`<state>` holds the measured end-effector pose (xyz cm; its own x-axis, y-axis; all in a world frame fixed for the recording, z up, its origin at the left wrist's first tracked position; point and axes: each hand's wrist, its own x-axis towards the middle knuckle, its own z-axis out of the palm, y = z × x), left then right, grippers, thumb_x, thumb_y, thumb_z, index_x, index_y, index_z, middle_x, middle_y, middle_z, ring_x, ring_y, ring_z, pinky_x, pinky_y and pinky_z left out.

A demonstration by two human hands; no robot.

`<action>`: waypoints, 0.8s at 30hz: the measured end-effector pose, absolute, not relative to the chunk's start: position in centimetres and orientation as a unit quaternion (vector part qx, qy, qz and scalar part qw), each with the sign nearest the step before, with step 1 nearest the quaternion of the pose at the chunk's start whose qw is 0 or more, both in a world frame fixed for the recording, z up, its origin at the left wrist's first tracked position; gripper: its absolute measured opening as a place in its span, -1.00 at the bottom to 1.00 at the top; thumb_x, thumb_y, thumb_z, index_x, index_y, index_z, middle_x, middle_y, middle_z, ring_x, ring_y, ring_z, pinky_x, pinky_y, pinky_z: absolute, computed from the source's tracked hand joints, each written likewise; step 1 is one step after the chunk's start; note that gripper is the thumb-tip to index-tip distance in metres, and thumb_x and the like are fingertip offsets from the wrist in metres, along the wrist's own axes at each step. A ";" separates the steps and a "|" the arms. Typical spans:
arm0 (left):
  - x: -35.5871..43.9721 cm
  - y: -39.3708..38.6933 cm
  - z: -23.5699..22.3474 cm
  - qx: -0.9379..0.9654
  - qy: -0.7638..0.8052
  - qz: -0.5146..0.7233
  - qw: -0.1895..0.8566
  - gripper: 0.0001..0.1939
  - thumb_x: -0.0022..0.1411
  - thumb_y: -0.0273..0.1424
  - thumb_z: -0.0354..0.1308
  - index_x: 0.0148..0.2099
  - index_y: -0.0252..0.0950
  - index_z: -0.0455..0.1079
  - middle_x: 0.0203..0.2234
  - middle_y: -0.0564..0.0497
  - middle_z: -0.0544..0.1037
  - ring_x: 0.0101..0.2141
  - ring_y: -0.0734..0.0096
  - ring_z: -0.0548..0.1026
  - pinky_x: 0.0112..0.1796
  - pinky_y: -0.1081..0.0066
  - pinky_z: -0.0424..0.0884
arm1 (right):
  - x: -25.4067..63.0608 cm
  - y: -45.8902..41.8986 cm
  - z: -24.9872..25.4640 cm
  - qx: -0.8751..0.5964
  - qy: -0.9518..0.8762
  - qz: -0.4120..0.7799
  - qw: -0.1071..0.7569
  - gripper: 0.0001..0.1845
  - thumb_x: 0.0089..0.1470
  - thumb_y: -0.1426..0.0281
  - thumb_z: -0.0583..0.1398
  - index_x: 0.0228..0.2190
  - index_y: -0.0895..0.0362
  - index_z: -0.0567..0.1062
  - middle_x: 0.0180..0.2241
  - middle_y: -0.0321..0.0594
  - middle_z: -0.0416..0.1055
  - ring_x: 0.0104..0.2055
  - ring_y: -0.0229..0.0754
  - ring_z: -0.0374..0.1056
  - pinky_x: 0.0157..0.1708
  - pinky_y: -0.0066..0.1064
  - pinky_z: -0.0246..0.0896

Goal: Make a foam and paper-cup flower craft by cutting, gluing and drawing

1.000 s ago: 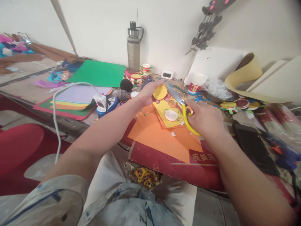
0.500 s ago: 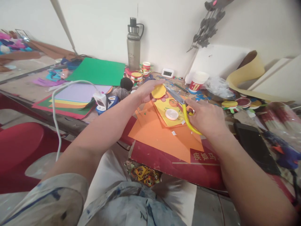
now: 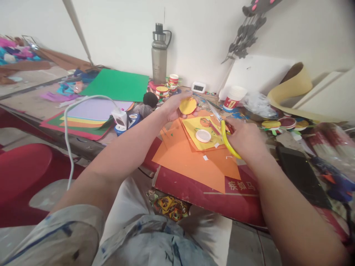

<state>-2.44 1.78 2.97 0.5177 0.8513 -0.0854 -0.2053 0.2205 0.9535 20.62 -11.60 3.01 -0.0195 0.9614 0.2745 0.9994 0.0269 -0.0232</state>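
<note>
Your left grip (image 3: 175, 105) pinched a round, flat-faced yellow disc (image 3: 188, 106); rightward, your right grip (image 3: 246, 138) curled snugly around metal-bladed scissors (image 3: 223, 125) with curved yellow handles.

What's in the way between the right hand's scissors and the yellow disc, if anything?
Only fingertips of the left hand, peeking out at the edge of the yellow disc that faces the scissors; otherwise just a gap.

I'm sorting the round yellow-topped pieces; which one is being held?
The yellow disc in the left hand. Neither hand touches the yellow-topped piece near the bottle, or those right of the right hand.
</note>
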 end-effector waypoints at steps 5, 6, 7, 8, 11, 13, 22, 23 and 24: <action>-1.5 1.1 2.6 0.502 0.290 0.378 0.722 -0.71 0.48 -0.20 0.15 -0.08 -0.35 0.49 -0.34 -0.14 0.69 -0.34 0.33 0.69 -0.43 0.50 0.46 | 22.2 -10.5 2.2 -0.743 -0.656 -0.075 0.113 -0.62 0.29 0.25 0.17 -0.04 0.11 0.70 -0.18 0.09 0.70 -0.19 0.16 0.57 -0.24 -0.19 0.28; -1.3 0.9 2.5 0.500 0.288 0.373 0.726 -0.71 0.46 -0.21 0.17 -0.08 -0.36 0.50 -0.34 -0.14 0.69 -0.34 0.33 0.69 -0.43 0.50 0.46 | 22.6 -10.3 2.0 -0.752 -0.646 -0.078 0.103 -0.62 0.29 0.23 0.18 -0.04 0.11 0.70 -0.17 0.11 0.70 -0.16 0.19 0.58 -0.22 -0.17 0.29; -1.1 0.7 2.5 0.499 0.287 0.366 0.731 -0.71 0.44 -0.22 0.18 -0.07 -0.37 0.52 -0.34 -0.15 0.70 -0.34 0.33 0.69 -0.43 0.50 0.46 | 22.9 -10.1 1.8 -0.760 -0.639 -0.078 0.095 -0.60 0.29 0.21 0.19 -0.02 0.12 0.70 -0.15 0.13 0.69 -0.14 0.21 0.59 -0.19 -0.15 0.32; -0.9 0.6 2.5 0.498 0.286 0.359 0.736 -0.71 0.42 -0.24 0.18 -0.06 -0.38 0.53 -0.33 -0.16 0.70 -0.34 0.33 0.69 -0.43 0.49 0.47 | 23.2 -9.9 1.6 -0.765 -0.634 -0.076 0.089 -0.58 0.29 0.19 0.19 0.00 0.13 0.69 -0.12 0.15 0.69 -0.11 0.22 0.59 -0.16 -0.13 0.34; -0.4 -0.1 2.4 0.494 0.281 0.339 0.749 -0.69 0.42 -0.30 0.11 0.01 -0.42 0.55 -0.29 -0.18 0.71 -0.33 0.32 0.69 -0.41 0.47 0.49 | 23.7 -9.4 1.1 -0.774 -0.625 -0.068 0.076 -0.52 0.30 0.16 0.19 0.08 0.16 0.66 -0.06 0.19 0.68 -0.04 0.24 0.61 -0.10 -0.10 0.38; -0.1 -0.5 2.3 0.492 0.266 0.336 0.758 -0.67 0.45 -0.33 0.06 0.06 -0.42 0.54 -0.25 -0.18 0.72 -0.31 0.30 0.70 -0.36 0.44 0.54 | 23.7 -9.3 0.9 -0.778 -0.622 -0.066 0.060 -0.48 0.31 0.17 0.18 0.13 0.18 0.63 -0.04 0.22 0.68 -0.02 0.25 0.62 -0.09 -0.10 0.40; 0.5 -1.3 1.9 0.480 0.222 0.338 0.778 -0.62 0.60 -0.24 0.02 0.19 -0.39 0.49 -0.17 -0.25 0.74 -0.20 0.24 0.74 -0.15 0.30 0.68 | 23.3 -9.9 1.3 -0.733 -0.676 -0.067 0.015 -0.58 0.32 0.25 0.13 -0.04 0.21 0.68 -0.09 0.21 0.65 -0.01 0.21 0.58 -0.02 -0.08 0.41; 0.5 -1.5 1.9 0.481 0.220 0.340 0.778 -0.61 0.60 -0.23 0.02 0.20 -0.38 0.49 -0.16 -0.24 0.73 -0.20 0.24 0.74 -0.17 0.31 0.68 | 23.2 -10.0 1.5 -0.721 -0.686 -0.076 0.056 -0.58 0.34 0.25 0.12 -0.06 0.21 0.69 -0.07 0.20 0.64 0.01 0.20 0.57 0.02 -0.06 0.42; 0.6 -1.6 1.9 0.482 0.217 0.340 0.778 -0.62 0.61 -0.23 0.03 0.20 -0.37 0.49 -0.15 -0.23 0.73 -0.21 0.24 0.74 -0.18 0.31 0.69 | 23.0 -10.2 1.7 -0.705 -0.695 -0.079 0.115 -0.58 0.35 0.23 0.13 -0.04 0.21 0.68 -0.05 0.19 0.63 0.00 0.16 0.56 0.05 -0.06 0.43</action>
<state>0.59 -1.63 1.95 0.6752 0.7376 -0.0090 -0.3197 0.3036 0.8975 23.00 -10.19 1.72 0.0220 0.9620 0.2721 0.9986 -0.0079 -0.0527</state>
